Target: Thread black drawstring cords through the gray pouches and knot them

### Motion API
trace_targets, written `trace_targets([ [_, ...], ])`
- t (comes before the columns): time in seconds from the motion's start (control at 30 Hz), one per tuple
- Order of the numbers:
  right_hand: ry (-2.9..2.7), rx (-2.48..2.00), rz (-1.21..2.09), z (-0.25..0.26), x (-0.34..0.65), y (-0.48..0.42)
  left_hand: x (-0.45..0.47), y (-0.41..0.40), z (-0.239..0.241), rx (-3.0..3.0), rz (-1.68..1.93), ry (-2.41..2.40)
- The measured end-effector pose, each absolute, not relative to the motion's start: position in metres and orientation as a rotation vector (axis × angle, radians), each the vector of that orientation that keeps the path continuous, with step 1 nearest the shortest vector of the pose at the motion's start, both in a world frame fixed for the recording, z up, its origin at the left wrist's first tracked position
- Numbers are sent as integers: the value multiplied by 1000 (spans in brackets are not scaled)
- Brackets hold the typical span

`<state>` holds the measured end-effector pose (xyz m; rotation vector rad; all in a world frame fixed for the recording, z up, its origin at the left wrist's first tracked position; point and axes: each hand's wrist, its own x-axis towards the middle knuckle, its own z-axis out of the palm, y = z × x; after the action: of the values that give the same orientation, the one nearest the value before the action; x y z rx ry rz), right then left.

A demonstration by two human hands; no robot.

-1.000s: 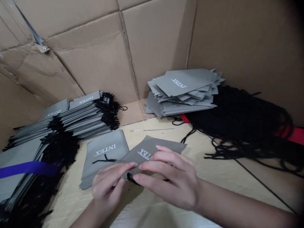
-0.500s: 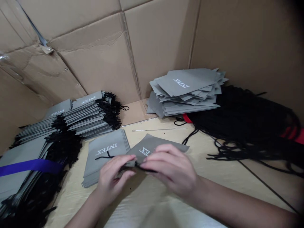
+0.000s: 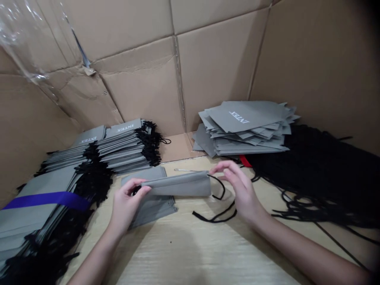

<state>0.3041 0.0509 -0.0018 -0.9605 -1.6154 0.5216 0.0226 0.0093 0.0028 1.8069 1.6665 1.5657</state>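
Observation:
My left hand (image 3: 128, 201) pinches the left end of a grey fabric pouch (image 3: 178, 185), held edge-up over the pale tabletop. At the pouch's right end my right hand (image 3: 237, 190) pinches a black drawstring cord (image 3: 218, 206), which loops out of the pouch and trails onto the table. Under the held pouch lies a small flat pile of grey pouches (image 3: 154, 204).
Stacks of grey INTEX pouches with black cords (image 3: 118, 144) fill the left, one bundle tied with a purple band (image 3: 47, 199). A loose pile of cordless pouches (image 3: 246, 126) sits at the back right beside a heap of black cords (image 3: 314, 166). Cardboard walls (image 3: 142, 79) enclose the table. A long metal needle (image 3: 185, 170) lies behind the pouch.
The hands have moved apart. The pouch went from lying flat to held stretched between them, and the black cord now hangs out at its right end. The camera view shifted down.

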Motion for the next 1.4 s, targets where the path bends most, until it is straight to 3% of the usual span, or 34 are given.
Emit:
trace_targets([
  [0.17,-2028,-900,-182,15,287,31,44,-3,9,1849,1558,1640],
  [0.3,-2263,-834,149,14,258,7,71,-11,7,1781,1495,1360],
  [0.4,-2139,-906,524,9,253,6,81,-16,6,1823,1465,1268],
  [0.53,-2001,-900,739,4,262,15,78,-20,9,2088,1477,1341],
  [0.7,-2059,-809,796,1,267,17,75,-23,16,2562,1431,1232],
  [1.1,-2167,-773,754,0,267,15,67,-25,14,2583,1467,1068],
  [1.4,-2261,-706,515,-2,267,18,72,-23,10,2608,1533,1015],
])
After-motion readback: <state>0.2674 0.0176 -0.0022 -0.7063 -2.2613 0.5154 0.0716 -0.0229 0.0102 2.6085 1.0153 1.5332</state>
